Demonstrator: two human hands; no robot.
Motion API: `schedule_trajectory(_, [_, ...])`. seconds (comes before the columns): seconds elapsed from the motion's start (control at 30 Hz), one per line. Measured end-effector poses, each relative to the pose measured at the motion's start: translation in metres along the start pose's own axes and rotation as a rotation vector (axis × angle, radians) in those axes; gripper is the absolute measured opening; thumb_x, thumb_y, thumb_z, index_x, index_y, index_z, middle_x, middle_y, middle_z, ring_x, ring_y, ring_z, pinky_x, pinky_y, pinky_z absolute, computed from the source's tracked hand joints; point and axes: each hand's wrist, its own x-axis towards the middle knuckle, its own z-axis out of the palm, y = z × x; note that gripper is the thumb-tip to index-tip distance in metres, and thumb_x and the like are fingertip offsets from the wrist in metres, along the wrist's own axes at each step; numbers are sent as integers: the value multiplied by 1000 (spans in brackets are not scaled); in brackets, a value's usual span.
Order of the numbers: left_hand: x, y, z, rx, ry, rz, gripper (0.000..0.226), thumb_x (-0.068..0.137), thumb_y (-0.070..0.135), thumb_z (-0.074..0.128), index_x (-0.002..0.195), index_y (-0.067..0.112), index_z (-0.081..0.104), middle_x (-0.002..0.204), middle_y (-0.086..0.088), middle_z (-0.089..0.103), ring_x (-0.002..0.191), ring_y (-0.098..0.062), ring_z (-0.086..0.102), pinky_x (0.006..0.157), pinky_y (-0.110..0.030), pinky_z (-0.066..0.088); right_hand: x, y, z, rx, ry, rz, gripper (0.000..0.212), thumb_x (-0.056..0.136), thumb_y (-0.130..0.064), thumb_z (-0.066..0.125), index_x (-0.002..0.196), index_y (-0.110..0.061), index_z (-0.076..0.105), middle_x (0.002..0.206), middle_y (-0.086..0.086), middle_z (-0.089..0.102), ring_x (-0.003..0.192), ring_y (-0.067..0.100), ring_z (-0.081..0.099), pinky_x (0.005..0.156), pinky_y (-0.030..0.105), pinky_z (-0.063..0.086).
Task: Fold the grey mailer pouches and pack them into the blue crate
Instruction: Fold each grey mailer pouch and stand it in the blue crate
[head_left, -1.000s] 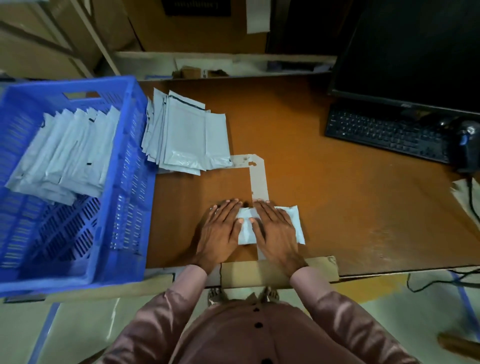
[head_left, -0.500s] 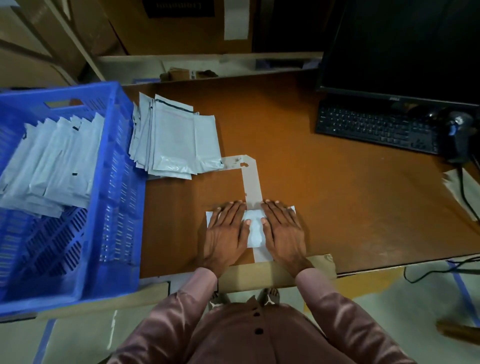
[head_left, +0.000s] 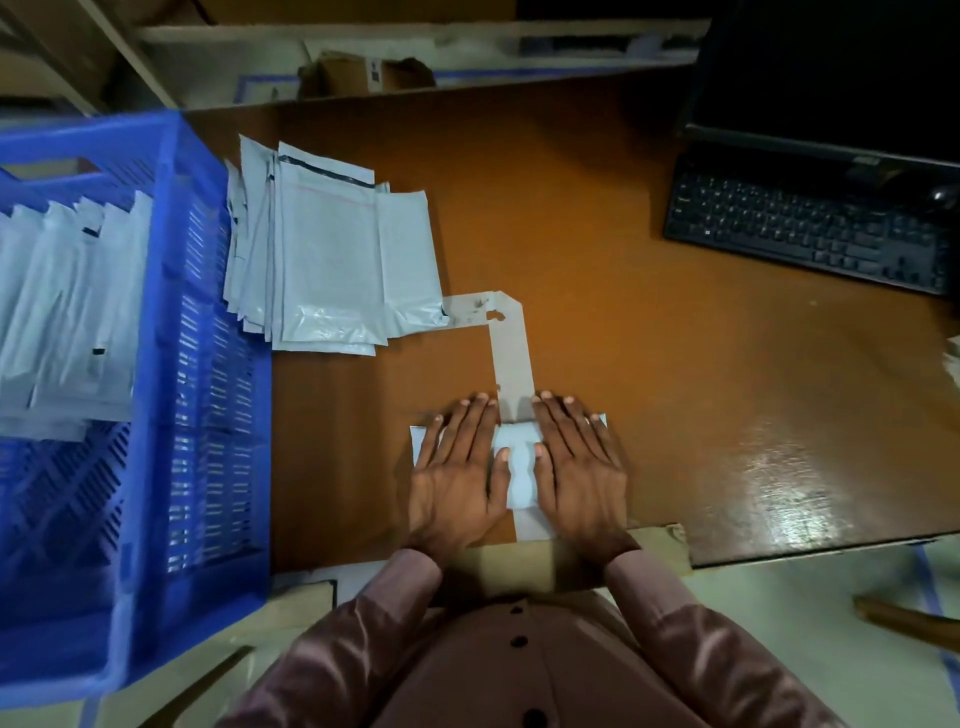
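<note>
I see the desk (head_left: 649, 332) first, with the crate (head_left: 208, 415) on its left, cut off by the frame; folded pouches (head_left: 62, 312) lie overlapping inside it. Unfolded pouches (head_left: 332, 249) are stacked just beside the crate. At the near edge, one pouch (head_left: 514, 467) lies with its long axis left to right, mostly hidden under my left hand (head_left: 457, 467) and right hand (head_left: 576, 467), both pressing flat, fingers straight, slightly apart.

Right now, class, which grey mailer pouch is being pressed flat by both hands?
The folded pouch at the table's near edge, under left hand and right hand.
</note>
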Motion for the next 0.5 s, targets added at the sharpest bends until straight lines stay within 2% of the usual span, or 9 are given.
schedule_trajectory(0.37, [2, 0, -2, -11, -94, -12, 58, 108, 40, 28, 158, 14, 40, 165, -2, 38, 153, -17, 32, 126, -44, 23, 1, -2, -4, 11, -71, -4, 53, 109, -36, 26, 155, -16, 47, 161, 1, 45, 151, 21, 36, 122, 48, 31])
schedule_trajectory(0.5, [2, -4, -5, -101, -129, 3, 57, 108, 38, 23, 158, 16, 41, 164, -1, 39, 151, -17, 36, 127, -42, 22, 1, -2, -9, 70, -104, 5, 53, 110, -39, 25, 153, -19, 48, 161, -1, 44, 151, 20, 37, 121, 46, 33])
